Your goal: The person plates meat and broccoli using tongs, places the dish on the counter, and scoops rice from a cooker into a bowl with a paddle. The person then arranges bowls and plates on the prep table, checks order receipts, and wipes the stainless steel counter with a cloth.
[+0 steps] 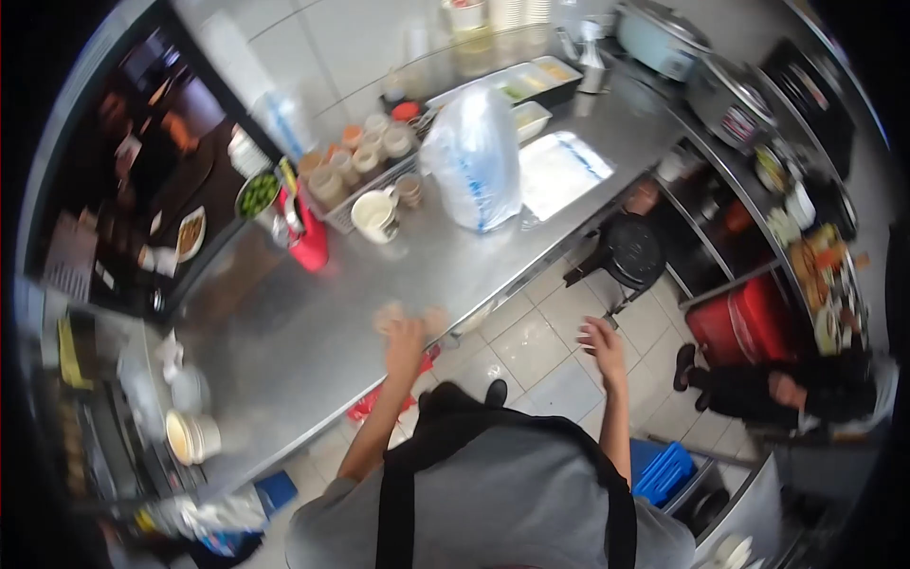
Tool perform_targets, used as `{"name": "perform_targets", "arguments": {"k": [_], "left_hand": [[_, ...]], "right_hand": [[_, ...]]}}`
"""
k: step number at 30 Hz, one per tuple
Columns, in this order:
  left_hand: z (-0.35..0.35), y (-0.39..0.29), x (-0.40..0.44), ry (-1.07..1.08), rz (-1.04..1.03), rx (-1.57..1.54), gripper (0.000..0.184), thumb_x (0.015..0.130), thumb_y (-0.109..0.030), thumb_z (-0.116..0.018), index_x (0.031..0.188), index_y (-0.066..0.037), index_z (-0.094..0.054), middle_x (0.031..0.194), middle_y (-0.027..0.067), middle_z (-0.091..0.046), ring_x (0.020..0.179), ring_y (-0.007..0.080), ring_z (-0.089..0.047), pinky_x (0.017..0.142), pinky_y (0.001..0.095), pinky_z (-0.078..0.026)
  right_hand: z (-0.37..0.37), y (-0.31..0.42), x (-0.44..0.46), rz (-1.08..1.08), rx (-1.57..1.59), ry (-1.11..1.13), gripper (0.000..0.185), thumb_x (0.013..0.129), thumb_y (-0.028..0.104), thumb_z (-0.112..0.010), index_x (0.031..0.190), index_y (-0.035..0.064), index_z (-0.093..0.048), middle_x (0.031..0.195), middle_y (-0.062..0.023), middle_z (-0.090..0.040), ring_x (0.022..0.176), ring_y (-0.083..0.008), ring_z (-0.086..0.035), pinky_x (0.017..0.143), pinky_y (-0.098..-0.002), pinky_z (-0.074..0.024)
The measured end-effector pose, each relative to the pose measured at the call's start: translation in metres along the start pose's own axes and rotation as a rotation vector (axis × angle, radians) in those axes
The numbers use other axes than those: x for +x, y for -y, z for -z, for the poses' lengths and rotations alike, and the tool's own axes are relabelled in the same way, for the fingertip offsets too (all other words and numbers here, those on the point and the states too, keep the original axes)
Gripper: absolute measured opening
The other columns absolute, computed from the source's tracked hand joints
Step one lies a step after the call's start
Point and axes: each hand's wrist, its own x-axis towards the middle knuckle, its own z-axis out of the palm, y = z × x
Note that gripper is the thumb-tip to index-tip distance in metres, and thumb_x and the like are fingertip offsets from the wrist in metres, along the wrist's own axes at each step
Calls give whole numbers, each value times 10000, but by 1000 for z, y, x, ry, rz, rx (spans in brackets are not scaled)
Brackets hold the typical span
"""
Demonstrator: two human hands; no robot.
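Observation:
My left hand (406, 334) is over the front edge of the steel counter (284, 332). Its fingers are smeared by motion, and a pale pinkish blur lies around them, so what they hold, if anything, does not show. Out over the floor on the other side, my right hand (603, 345) is raised with its loosely curled fingers apart and nothing in it. Farther back on the counter stand a full, tied plastic bag (474, 156) and a white mug (375, 216). A white sheet in clear plastic (566, 175) lies right of the bag.
Seasoning jars (365, 156) fill a basket behind the mug, beside a red holder (308, 237) and a tin of green limes (258, 196). A black stool (633, 251) stands right of the counter. Another person (796, 389) is at the far right, near a red bin (749, 322).

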Motion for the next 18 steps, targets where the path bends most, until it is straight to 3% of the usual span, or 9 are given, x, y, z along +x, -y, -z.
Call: {"name": "perform_targets", "arguments": {"k": [3, 4, 7, 11, 12, 13, 15, 17, 18], "left_hand": [[35, -15, -50, 531, 166, -329, 141, 768, -101, -512, 854, -5, -572, 845, 185, -611, 812, 349, -591, 740, 422, -478], [53, -8, -51, 465, 316, -350, 141, 763, -114, -531, 837, 0, -569, 835, 196, -615, 780, 362, -596, 700, 433, -477], [112, 0, -13, 283, 618, -477, 158, 801, -153, -555, 830, 1, -572, 790, 199, -618, 671, 368, -582, 620, 417, -457], [105, -56, 67, 78, 565, -822, 223, 879, -203, -507, 898, 13, -557, 728, 181, -591, 622, 303, -541, 605, 362, -428], [97, -69, 78, 73, 564, -846, 230, 889, -208, -496, 928, 12, -547, 739, 176, -587, 631, 283, -533, 617, 345, -426], [90, -81, 90, 60, 572, -866, 238, 900, -213, -486, 957, 12, -537, 751, 171, -582, 640, 262, -525, 629, 327, -424], [99, -99, 124, -27, 472, -1035, 227, 905, -177, -467, 1033, 10, -481, 842, 180, -575, 745, 268, -543, 697, 323, -427], [80, -108, 145, 17, 461, -980, 195, 892, -110, -436, 1047, 6, -451, 933, 190, -560, 815, 296, -531, 749, 336, -422], [62, -111, 155, -1, 400, -958, 190, 878, -79, -417, 1044, 8, -446, 930, 199, -552, 829, 309, -528, 763, 352, -418]], "right_hand": [[38, 23, 17, -38, 5, -65, 320, 895, 243, -505, 1143, 45, -544, 949, -75, -621, 830, -163, -616, 676, -253, -464], [41, 28, 27, -42, 1, -54, 320, 891, 232, -512, 1148, 43, -541, 955, -72, -618, 845, -160, -612, 687, -251, -464], [-2, 57, 58, 237, 22, 398, 340, 865, 143, -553, 1184, 30, -512, 959, -59, -620, 826, -126, -597, 720, -239, -456], [-113, 88, 64, 210, 391, 1080, 491, 810, 93, -629, 1260, 64, -434, 1093, -59, -566, 859, -136, -577, 769, -272, -485], [-134, 81, 74, 502, 262, 1052, 424, 803, 118, -647, 1189, 42, -487, 1055, -44, -572, 854, -148, -566, 753, -299, -491], [-140, 89, 80, 426, 329, 978, 328, 789, 134, -650, 1074, 20, -534, 915, -81, -598, 784, -186, -581, 696, -325, -479], [-129, 94, 119, 613, 23, 706, 214, 796, 180, -598, 917, 9, -554, 780, -143, -585, 712, -252, -584, 624, -354, -448], [-132, 72, 150, 774, -88, 565, 215, 798, 224, -536, 810, 10, -544, 725, -187, -559, 690, -319, -567, 592, -380, -421], [-123, 68, 160, 633, -161, 699, 225, 801, 244, -524, 801, 21, -549, 736, -179, -572, 702, -330, -569, 598, -389, -424]]}}
